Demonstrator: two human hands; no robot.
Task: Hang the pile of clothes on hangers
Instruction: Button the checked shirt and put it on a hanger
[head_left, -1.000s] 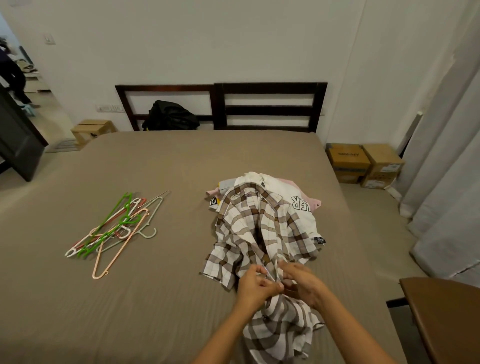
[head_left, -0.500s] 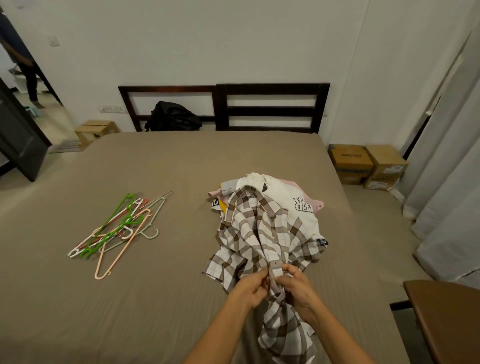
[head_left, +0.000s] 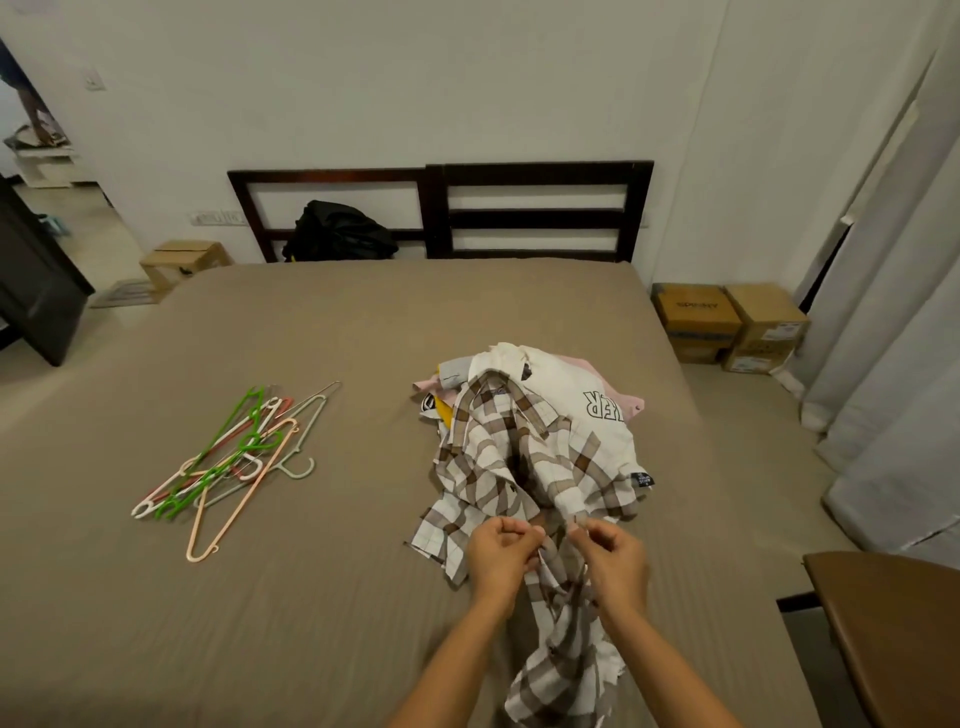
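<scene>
A brown and white plaid shirt (head_left: 519, 467) lies stretched from the clothes pile toward the near edge of the bed. My left hand (head_left: 501, 558) pinches one front edge of the shirt and my right hand (head_left: 613, 561) pinches the other edge, a small gap between them. Behind the shirt, the pile holds a white top with black letters (head_left: 582, 395) and a pink garment (head_left: 626, 402). A heap of several plastic hangers (head_left: 228, 462), green, pink, white and grey, lies on the left side of the bed, apart from both hands.
The bed (head_left: 337, 322) has a taupe sheet and a dark slatted headboard (head_left: 535, 218) with a black bag (head_left: 337, 234) against it. Cardboard boxes (head_left: 727, 327) stand on the floor at right, curtains (head_left: 893, 312) beyond. A wooden table corner (head_left: 893, 634) sits near right.
My hands have moved slightly apart, spreading the shirt's front edges. The view has shifted a little; a person in the doorway at far left has moved.
</scene>
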